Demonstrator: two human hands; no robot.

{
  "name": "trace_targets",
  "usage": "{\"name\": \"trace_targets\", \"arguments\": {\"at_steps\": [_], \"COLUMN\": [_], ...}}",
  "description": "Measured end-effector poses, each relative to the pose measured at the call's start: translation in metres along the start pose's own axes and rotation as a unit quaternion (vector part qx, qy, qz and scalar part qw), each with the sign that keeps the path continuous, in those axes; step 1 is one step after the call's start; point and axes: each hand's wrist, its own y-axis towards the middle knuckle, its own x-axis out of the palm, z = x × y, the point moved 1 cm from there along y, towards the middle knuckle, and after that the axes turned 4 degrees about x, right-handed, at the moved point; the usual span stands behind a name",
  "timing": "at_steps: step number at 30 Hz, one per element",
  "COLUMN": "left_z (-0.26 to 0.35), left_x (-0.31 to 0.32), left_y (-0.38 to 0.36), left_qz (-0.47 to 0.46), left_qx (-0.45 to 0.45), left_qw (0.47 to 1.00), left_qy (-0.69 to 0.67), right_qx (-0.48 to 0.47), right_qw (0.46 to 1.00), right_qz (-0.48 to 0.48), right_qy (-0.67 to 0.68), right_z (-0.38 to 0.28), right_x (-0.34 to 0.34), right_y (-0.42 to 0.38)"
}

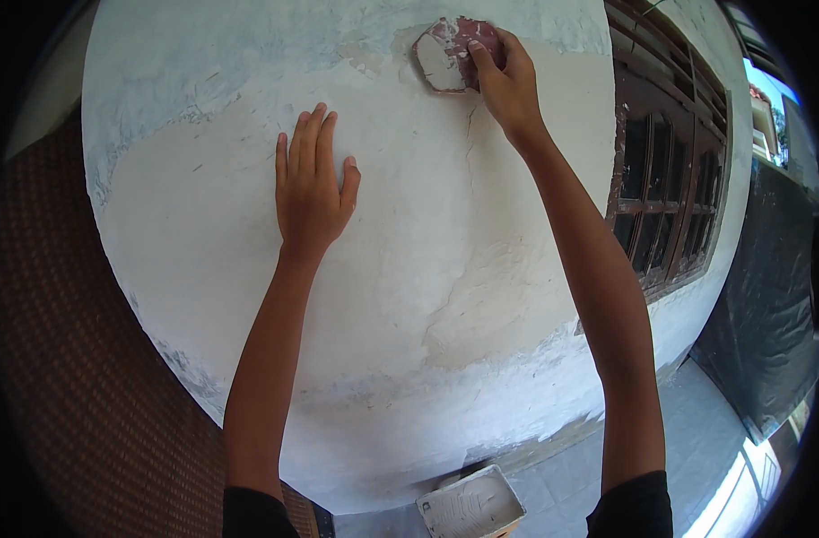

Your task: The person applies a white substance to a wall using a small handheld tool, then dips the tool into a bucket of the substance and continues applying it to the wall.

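In the head view my right hand (pixel 508 88) is high on the wall, closed on the right edge of a flat, roundish dark-red pad (pixel 453 36) smeared with white. The thumb lies across its face, and the pad overlaps the wall. Lower and to the left, my left hand (pixel 314 193) is open, its fingers stretched upward and palm toward the wall. Around both hands, the white wall (pixel 374 287) has patchy cream and grey-blue areas. A thin crack runs down below the pad.
A box-like tray (pixel 474 507) with white paste stands on the grey floor (pixel 553 475) by the wall's foot. A brown-framed window (pixel 665 179) is on the right, near a dark sheet (pixel 768 296). Brown woven matting (pixel 87 359) covers the left side.
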Motion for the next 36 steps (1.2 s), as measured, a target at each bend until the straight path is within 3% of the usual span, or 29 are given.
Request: {"name": "trace_targets", "arguments": {"at_steps": [2,3,5,7,9,11,13,15,17,18,19,21,23,25,27,31,33,35,36], "left_z": [0.0,-0.001,-0.001,0.001,0.0,0.0,-0.001,0.0,-0.001,-0.001,-0.001,0.0,0.001,0.0,0.0,0.001,0.001,0.002,0.0], "left_x": [-0.001,0.0,-0.001,-0.001,0.0,0.001,0.0,0.0,0.0,0.001,0.001,0.0,0.0,0.0,0.0,-0.001,-0.001,0.0,-0.001], "left_y": [-0.001,-0.001,-0.001,0.0,0.0,-0.001,-0.001,-0.001,0.0,-0.001,-0.001,-0.001,0.0,-0.001,0.0,0.0,-0.001,-0.001,-0.001], "left_qz": [-0.005,-0.005,-0.003,-0.003,-0.002,-0.002,-0.007,-0.009,-0.006,-0.003,-0.001,-0.003,-0.004,-0.005,-0.008,-0.011,-0.01,-0.008,-0.009], "left_qx": [0.002,0.002,0.001,0.0,-0.001,0.0,0.001,0.003,0.002,0.002,0.001,-0.002,-0.002,0.001,0.002,-0.006,-0.006,-0.004,-0.003], "left_qw": [1.0,1.0,1.0,1.0,1.0,1.0,1.0,1.0,1.0,1.0,1.0,1.0,1.0,1.0,1.0,1.0,1.0,1.0,1.0], "left_qy": [0.0,0.0,0.003,0.003,0.004,0.001,0.001,0.002,0.006,0.003,-0.001,0.003,0.003,0.001,0.001,0.0,0.002,0.001,0.001], "right_qx": [-0.103,-0.103,0.034,0.072,0.07,-0.003,-0.097,-0.082,0.054,0.068,0.071,0.03,-0.025,-0.122,-0.101,0.042,0.024,-0.021,-0.067], "right_qw": [0.955,0.955,0.982,0.977,0.974,0.995,0.992,0.988,0.978,0.978,0.979,0.981,0.995,0.991,0.955,0.984,0.986,0.994,0.997], "right_qz": [-0.001,0.0,0.13,0.199,0.203,0.069,0.016,-0.001,0.126,0.187,0.189,0.159,0.055,-0.003,0.027,0.174,0.133,0.03,-0.005], "right_qy": [-0.28,-0.28,-0.135,0.024,0.076,0.075,-0.08,-0.129,-0.159,-0.054,0.03,0.105,0.085,-0.055,-0.279,-0.002,0.098,0.101,-0.03], "right_z": [-0.002,-0.001,0.005,0.01,0.011,-0.003,-0.008,-0.01,-0.01,-0.002,0.004,0.016,-0.003,-0.005,-0.003,-0.002,-0.003,-0.006,-0.003], "right_x": [0.008,0.003,-0.019,-0.031,-0.023,0.001,0.02,0.02,0.002,-0.008,-0.017,-0.016,0.005,0.023,0.025,-0.002,-0.001,0.013,0.017], "right_y": [-0.006,-0.003,0.012,0.02,0.019,0.005,-0.003,0.002,0.013,0.021,0.026,0.029,0.004,-0.01,-0.006,0.017,0.014,0.001,-0.003]}}
